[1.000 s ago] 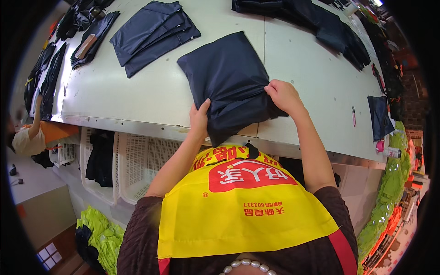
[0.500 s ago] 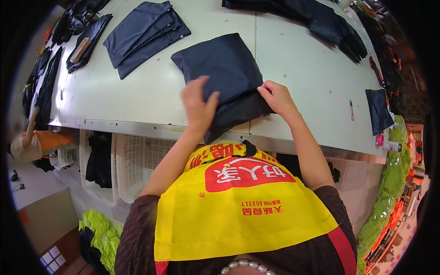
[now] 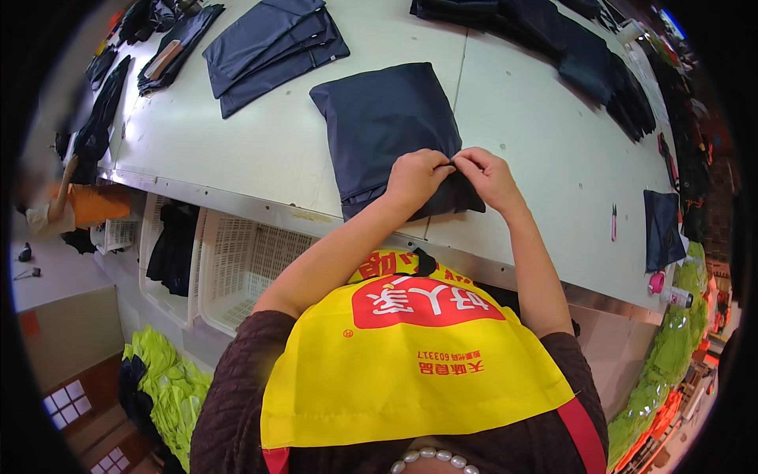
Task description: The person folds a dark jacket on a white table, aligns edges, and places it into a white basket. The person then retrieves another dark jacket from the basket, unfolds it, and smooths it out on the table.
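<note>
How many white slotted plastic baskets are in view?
3: one basket holding black cloth, a second basket directly right of it, a third basket farther left. Others may be hidden under the table.

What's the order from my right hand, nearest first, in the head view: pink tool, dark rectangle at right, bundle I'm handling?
1. Dark bundle: touching your right hand
2. Pink tool: right of the hand
3. Dark rectangle: farther right

A metal-edged white table (image 3: 545,174); grey floor (image 3: 142,310) below; pale square panes (image 3: 68,403) at lower left.
</note>
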Tool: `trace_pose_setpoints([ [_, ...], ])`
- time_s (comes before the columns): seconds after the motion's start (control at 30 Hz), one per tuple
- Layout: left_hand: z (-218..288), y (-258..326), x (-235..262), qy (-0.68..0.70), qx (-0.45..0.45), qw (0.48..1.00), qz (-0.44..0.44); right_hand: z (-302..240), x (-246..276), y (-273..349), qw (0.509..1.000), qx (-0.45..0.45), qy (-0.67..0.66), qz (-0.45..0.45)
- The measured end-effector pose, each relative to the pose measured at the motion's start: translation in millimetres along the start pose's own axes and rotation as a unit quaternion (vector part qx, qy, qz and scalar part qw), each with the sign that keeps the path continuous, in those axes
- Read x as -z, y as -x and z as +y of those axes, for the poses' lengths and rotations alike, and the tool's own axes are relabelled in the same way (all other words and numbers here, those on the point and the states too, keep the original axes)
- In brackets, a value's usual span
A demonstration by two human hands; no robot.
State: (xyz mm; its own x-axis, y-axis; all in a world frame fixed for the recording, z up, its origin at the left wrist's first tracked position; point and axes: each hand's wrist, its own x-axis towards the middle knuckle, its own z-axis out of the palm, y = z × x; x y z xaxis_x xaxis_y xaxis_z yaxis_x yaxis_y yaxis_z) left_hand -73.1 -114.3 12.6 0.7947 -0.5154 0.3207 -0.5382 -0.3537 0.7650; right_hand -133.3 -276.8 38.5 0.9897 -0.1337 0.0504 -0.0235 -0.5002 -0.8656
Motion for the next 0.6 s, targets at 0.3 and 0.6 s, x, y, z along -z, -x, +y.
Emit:
trace_pose_setpoints([
  [0.3,10.0,14.9,16.0,-0.026,0.119,0.992,0.014,58.6,-19.6,-4.0,0.969,-0.169,-0.072,-0.167],
  [0.6,-30.2,64.2,98.7,-0.193,0.232,0.935,0.187,69.5,-43.0,16.9,0.947,-0.246,-0.194,-0.065],
])
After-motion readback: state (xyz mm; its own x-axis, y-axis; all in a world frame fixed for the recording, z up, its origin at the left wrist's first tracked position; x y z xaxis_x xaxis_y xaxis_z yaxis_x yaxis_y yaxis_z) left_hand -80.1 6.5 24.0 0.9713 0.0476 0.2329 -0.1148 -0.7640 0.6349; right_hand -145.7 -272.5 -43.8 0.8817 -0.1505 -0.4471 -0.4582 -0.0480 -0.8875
